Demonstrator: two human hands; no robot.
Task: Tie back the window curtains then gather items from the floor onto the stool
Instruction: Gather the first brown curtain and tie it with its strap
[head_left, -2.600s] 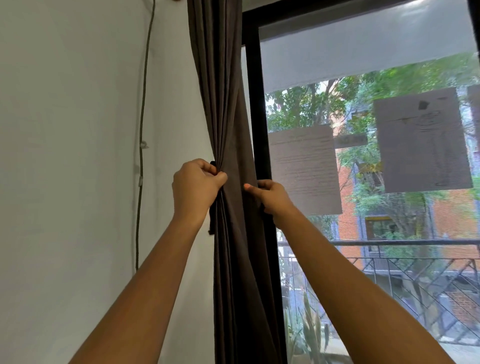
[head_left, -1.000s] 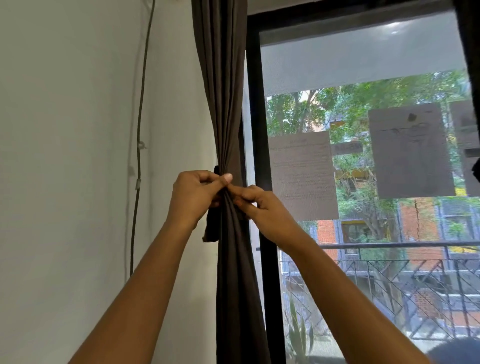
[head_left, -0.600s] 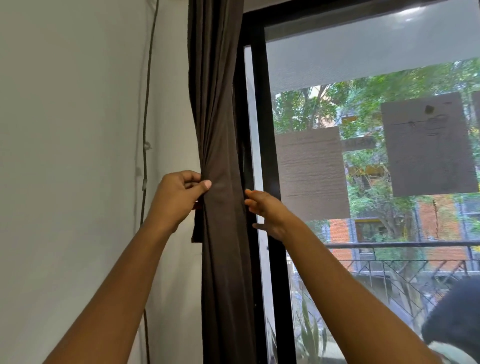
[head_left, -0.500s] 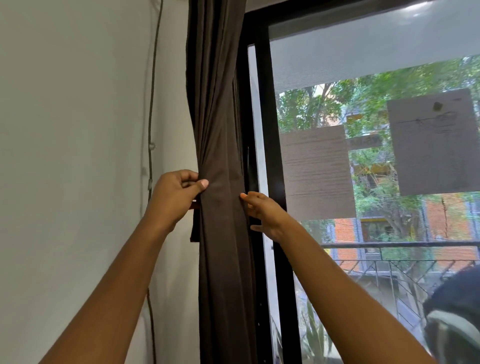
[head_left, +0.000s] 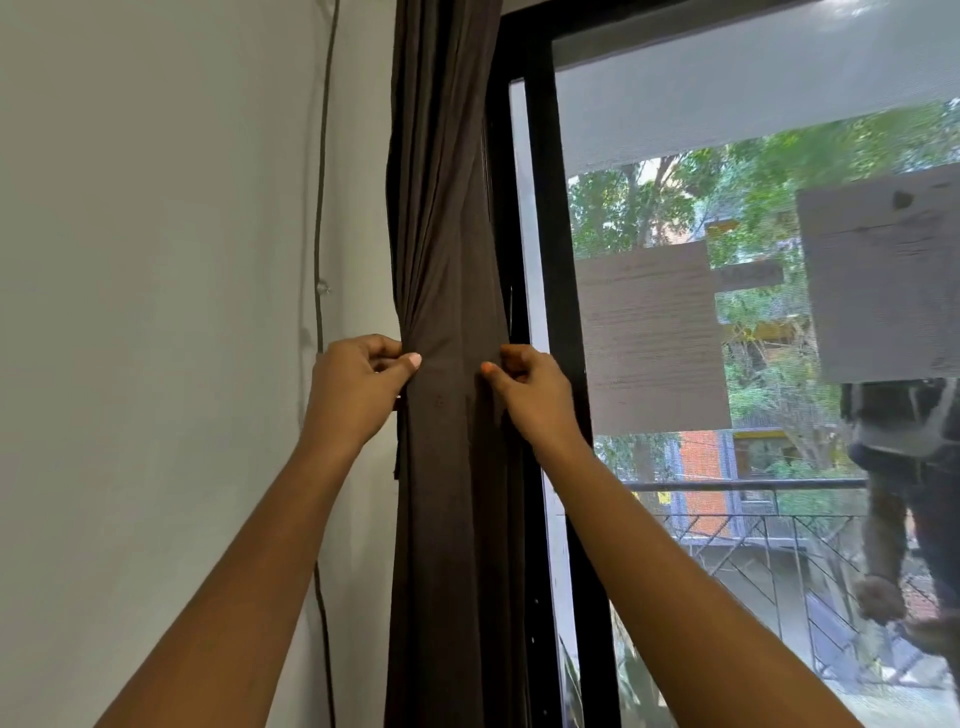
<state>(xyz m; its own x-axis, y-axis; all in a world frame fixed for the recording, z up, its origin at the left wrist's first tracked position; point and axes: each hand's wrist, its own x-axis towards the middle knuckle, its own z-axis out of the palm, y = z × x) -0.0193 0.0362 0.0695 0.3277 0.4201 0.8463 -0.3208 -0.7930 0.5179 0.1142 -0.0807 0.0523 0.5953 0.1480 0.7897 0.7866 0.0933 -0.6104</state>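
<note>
At centre frame, a dark brown curtain hangs gathered beside the black window frame.
Left hand and right hand pinch its edges, fingers closed on soft, light cloth, possibly holding a tie-back strap; best gripped mid-height.

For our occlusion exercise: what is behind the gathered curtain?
Behind the curtain, a dark strip shows beside the left hand. Anything else is covered.
</note>
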